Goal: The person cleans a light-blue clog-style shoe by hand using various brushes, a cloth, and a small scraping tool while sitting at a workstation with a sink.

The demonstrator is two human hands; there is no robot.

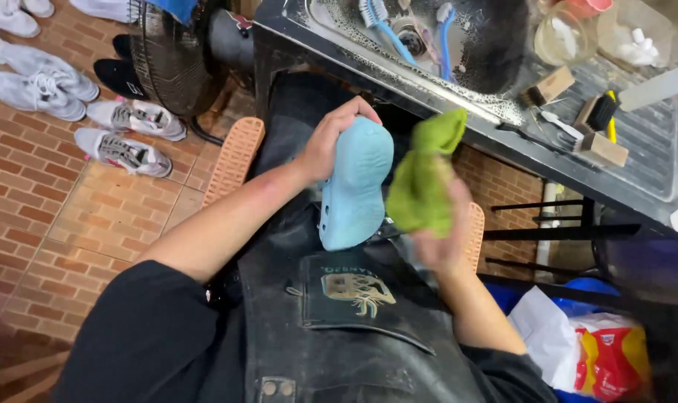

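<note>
The left hand (328, 142) is clamped around the toe end of a light blue clog (354, 186), held over the person's black apron (339, 321). Just beside it, the right hand (443, 239) grips a bunched green cloth (425, 179) below the metal sink (399, 67).

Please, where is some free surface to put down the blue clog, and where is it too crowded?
The left hand holds the blue clog; the right hand holds a green cloth. Bare patches: the ribbed drainboard right of the brushes, and the brick floor below the sneakers. Crowded: the sink basin with brushes, and the counter's far corner with containers.
</note>
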